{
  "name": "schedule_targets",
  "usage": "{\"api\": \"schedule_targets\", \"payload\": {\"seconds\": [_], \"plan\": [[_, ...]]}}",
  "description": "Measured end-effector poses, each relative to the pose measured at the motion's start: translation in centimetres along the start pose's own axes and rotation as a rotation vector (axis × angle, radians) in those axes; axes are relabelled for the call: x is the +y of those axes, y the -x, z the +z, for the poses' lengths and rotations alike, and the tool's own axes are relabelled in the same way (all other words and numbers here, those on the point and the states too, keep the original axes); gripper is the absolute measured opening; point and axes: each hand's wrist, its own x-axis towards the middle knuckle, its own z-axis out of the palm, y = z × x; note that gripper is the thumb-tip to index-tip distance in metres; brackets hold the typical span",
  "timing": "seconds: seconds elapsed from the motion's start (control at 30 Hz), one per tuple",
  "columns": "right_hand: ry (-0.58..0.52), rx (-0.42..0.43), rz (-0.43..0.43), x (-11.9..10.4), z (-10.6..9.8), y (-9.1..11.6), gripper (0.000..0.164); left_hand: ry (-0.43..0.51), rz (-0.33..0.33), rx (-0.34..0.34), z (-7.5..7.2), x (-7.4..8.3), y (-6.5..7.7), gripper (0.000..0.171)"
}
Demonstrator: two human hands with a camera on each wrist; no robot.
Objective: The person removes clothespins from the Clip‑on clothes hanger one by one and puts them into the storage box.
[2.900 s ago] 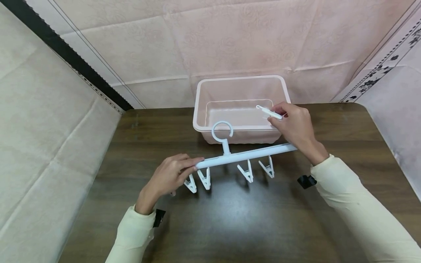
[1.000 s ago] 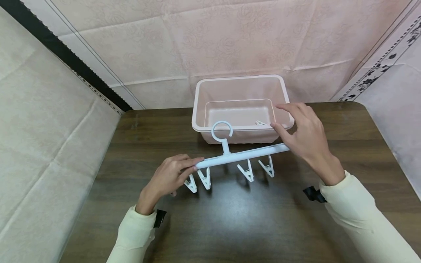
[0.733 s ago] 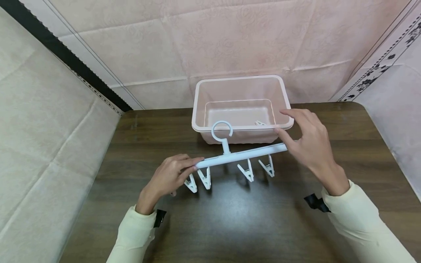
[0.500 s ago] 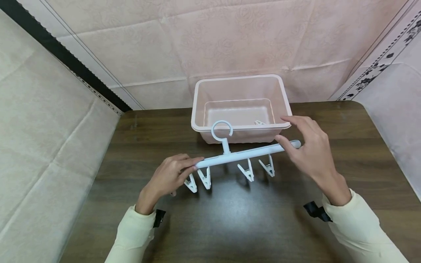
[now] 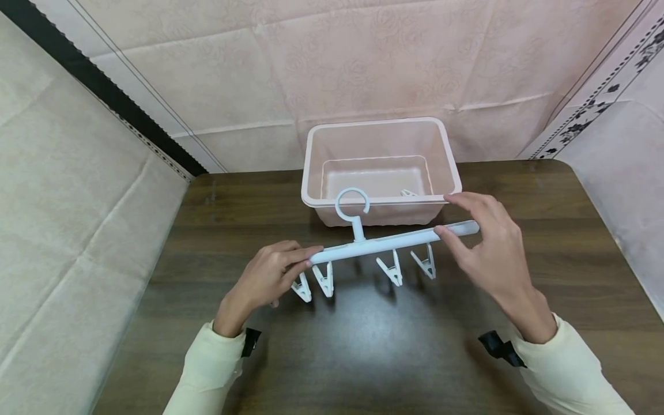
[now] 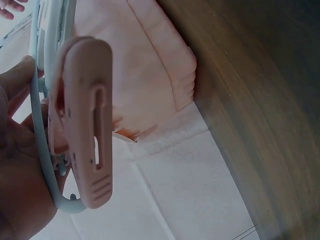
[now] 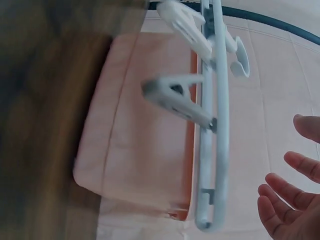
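Observation:
My left hand [image 5: 267, 274] grips the left end of a pale blue clip hanger [image 5: 384, 245], held tilted above the table. White clips [image 5: 390, 268] hang from its bar. A pinkish clip [image 6: 82, 125] sits on the bar near my left hand in the left wrist view. My right hand [image 5: 493, 253] is by the hanger's right end, thumb and fingers spread; in the right wrist view its fingers [image 7: 292, 192] are apart from the bar and hold nothing. A loose white clip [image 5: 408, 193] lies inside the pink plastic basin [image 5: 384, 214], partly hidden by the front rim.
The basin stands at the back of the dark wooden table [image 5: 363, 357], behind the hanger, whose hook [image 5: 353, 202] overlaps its front in the head view. Pale patterned cloth [image 5: 373, 63] covers the wall behind and the sides.
My right hand held a white clip over the basin and has let it go inside. Then it drew back toward the hanger's right end. The hanger shifted slightly right; my left hand kept its grip.

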Motion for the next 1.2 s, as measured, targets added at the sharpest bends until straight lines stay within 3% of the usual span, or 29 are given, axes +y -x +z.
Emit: {"api": "schedule_targets", "payload": {"seconds": [0.27,1.2], "plan": [[-0.024,0.022,0.043,-0.5,0.8,1.7,0.055,0.003,0.003,0.011,-0.3,0.0,0.0,0.035],[-0.037,0.075,0.128,0.2,1.5,4.6,0.049,0.018,0.005,0.029,-0.5,-0.1,-0.2,0.035]]}}
